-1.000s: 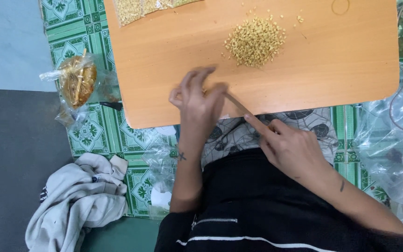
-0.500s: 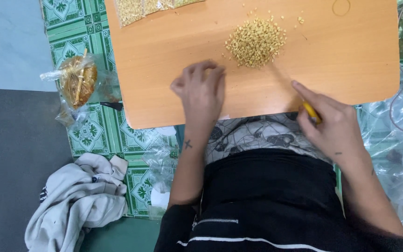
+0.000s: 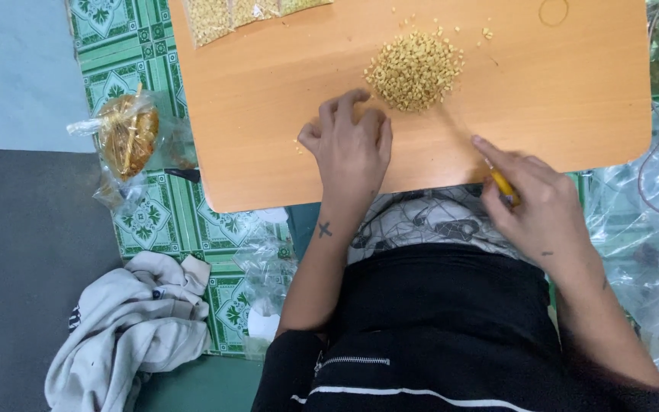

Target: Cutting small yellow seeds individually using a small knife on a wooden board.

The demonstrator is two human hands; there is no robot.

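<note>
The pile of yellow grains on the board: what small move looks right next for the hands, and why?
Probably the left hand should slide up to the pile of yellow grains. It lies flat on the wooden board, fingertips just short of the pile's near edge, while the right hand holds a yellow stick off to the side.

A black garment with a thin white stripe and a short zip is worn, its sleeves pushed up above the elbows. A small dark cross-shaped mark is seen on the left wrist [image 3: 324,229]; fainter marks dot the right forearm [image 3: 596,305].
</note>
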